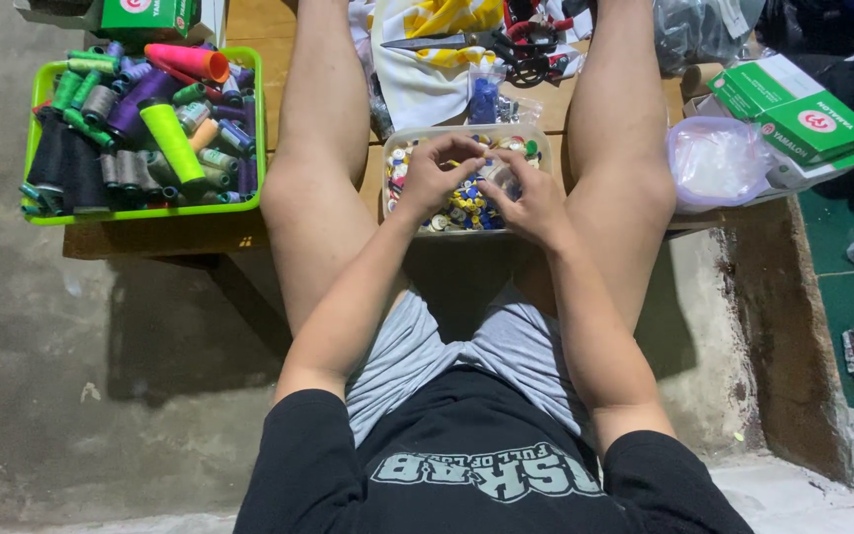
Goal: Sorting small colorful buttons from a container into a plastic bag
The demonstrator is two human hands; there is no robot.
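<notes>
1. A clear plastic tub (pixel 536 138) filled with small mixed buttons (pixel 467 210) in blue, white and yellow sits on the low wooden board (pixel 170 235) between the person's knees.
2. The left hand (pixel 437 173) is over the tub with its fingers curled inward, thumb and fingertips drawn close together in a pinch; what lies between them is too small to tell.
3. The right hand (pixel 531 203) meets it from the other side, fingers bent and nearly closed, fingertips close to those of the left hand above the buttons. Whether it grips anything cannot be told.
4. Just behind the tub lie a small clear bag with blue contents (pixel 484 97), scissors (pixel 447 42) and a yellow-and-white cloth (pixel 417 84).
5. Well to the left stands a green basket (pixel 140 213) packed with thread spools and cones (pixel 172 140).
6. To the right are a round translucent container (pixel 716 163) and green-and-white boxes (pixel 793 109).
</notes>
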